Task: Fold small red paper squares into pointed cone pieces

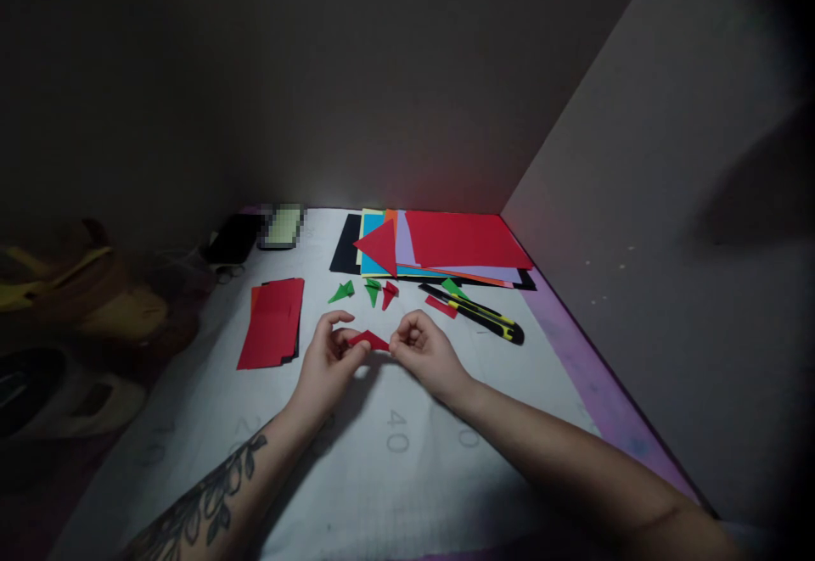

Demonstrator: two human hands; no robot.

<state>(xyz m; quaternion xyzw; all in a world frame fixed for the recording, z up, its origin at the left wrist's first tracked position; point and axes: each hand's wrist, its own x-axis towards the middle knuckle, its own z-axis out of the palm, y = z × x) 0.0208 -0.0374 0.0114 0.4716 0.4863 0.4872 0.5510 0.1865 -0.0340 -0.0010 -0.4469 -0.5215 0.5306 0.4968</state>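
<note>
A small folded red paper [371, 339] with a pointed top is held between both hands above the white sheet. My left hand [332, 350] pinches its left end between thumb and fingers. At its right end, my right hand [425, 349] has thumb and fingertips closed on it. Just beyond the hands lie two small folded green papers [342, 292] [373, 291] and a folded red one [389, 294]. A black and yellow cutter [487, 319] rests to the right, across a red strip [441, 306] and a green piece [454, 288].
Stacked red papers [272, 323] lie at the left. Coloured sheets [471, 240] with a red triangle [382, 247] on top lie at the back. A black object [234, 238] is at the back left. Walls [637, 289] rise behind and right; dim clutter [120, 315] stands far left.
</note>
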